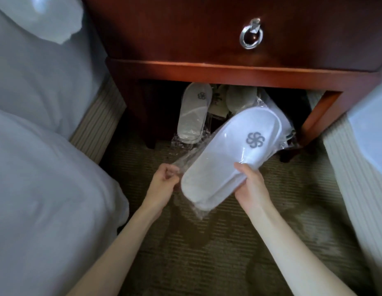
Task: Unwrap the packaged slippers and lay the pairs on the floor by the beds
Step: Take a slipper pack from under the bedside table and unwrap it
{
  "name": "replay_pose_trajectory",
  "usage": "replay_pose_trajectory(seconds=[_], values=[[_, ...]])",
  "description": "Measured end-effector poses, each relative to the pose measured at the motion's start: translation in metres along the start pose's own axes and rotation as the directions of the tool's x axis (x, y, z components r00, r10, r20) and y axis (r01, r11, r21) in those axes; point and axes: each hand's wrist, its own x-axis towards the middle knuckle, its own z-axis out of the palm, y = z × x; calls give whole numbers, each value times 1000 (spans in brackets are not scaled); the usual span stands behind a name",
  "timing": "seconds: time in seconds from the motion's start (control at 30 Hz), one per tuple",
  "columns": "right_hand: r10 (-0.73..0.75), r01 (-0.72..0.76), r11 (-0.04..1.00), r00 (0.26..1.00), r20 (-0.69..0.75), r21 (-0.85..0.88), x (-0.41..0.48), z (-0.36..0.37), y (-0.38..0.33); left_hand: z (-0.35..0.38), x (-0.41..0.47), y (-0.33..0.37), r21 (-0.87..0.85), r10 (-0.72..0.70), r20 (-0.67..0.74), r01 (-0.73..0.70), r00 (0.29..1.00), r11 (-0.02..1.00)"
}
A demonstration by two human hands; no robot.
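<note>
A pair of white slippers (230,152) with a grey flower logo is stacked inside a clear plastic wrapper, held in the air above the carpet. My right hand (250,181) grips the pair at its middle from the right side. My left hand (164,181) pinches the loose edge of the clear plastic wrapper (181,162) at the left of the heel end. Under the nightstand lies another wrapped pair of slippers (195,112), toes pointing away, with more packaged slippers (240,99) partly hidden behind the held pair.
A dark red wooden nightstand (228,73) with a silver ring pull (250,37) stands ahead. White-covered beds flank the gap: the left bed (36,146) and the right bed (365,150). Patterned olive carpet (207,253) covers the floor between them.
</note>
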Motion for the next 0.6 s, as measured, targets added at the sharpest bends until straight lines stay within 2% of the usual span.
replay_pose_trajectory(seconds=[0.13,0.23,0.27,0.47,0.53,0.6], values=[[3,-7,999,994,-105,-38,-17,-22,8,9,-14,-15,97,116,150,-131,982,987],[42,-49,998,980,-193,-31,-22,-34,9,14,-17,-21,317,204,229,-271,952,909],[50,-59,998,975,-216,-35,-23,-37,9,16,-18,-23,340,225,242,-300,944,891],[63,-88,995,936,-346,-57,-27,-54,6,19,-29,-27,326,325,315,-423,892,845],[65,-91,995,916,-396,-46,-28,-61,5,20,-34,-26,278,319,411,-451,854,848],[84,-115,992,895,-438,-45,-30,-66,3,19,-41,-21,219,216,555,-391,804,894]])
